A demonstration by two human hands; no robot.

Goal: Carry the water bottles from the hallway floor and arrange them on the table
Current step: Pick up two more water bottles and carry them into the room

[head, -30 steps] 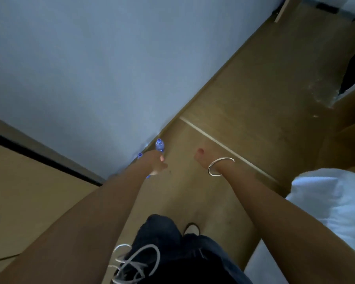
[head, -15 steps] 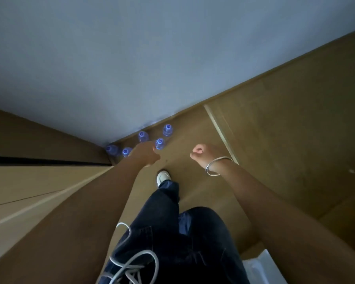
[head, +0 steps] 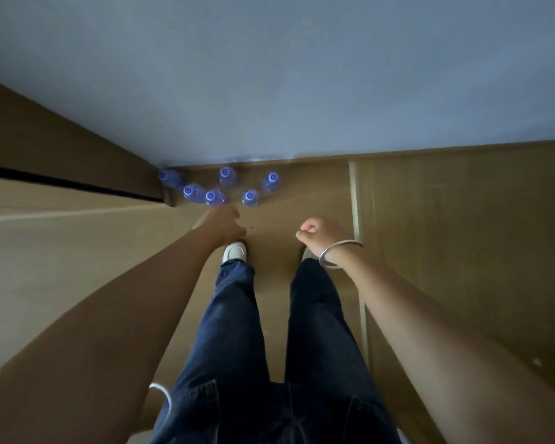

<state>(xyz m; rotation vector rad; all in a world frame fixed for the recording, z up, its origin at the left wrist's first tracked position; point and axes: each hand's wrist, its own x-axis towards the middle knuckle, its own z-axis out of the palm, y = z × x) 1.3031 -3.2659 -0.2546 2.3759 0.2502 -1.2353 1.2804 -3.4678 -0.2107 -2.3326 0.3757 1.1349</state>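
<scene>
Several clear water bottles with blue caps stand upright on the wooden hallway floor against the wall, among them one at the far left corner [head: 167,177], one in the middle front [head: 250,197] and one at the right [head: 271,181]. My left hand [head: 226,222] is stretched out just short of the front bottles, its fingers curled downward, touching none of them. My right hand [head: 319,232], with a silver bangle on the wrist, hangs in a loose fist to the right, holding nothing.
A pale wall [head: 269,75] rises right behind the bottles. A wooden panel or door [head: 61,149] with a dark gap closes the left side. My feet in white shoes [head: 234,251] stand just behind my hands. A floor strip [head: 354,203] runs along the right.
I have turned and stepped up to face the wall squarely. More bottles have come into sight, and both hands have stayed out in front, the left one close to the bottles.
</scene>
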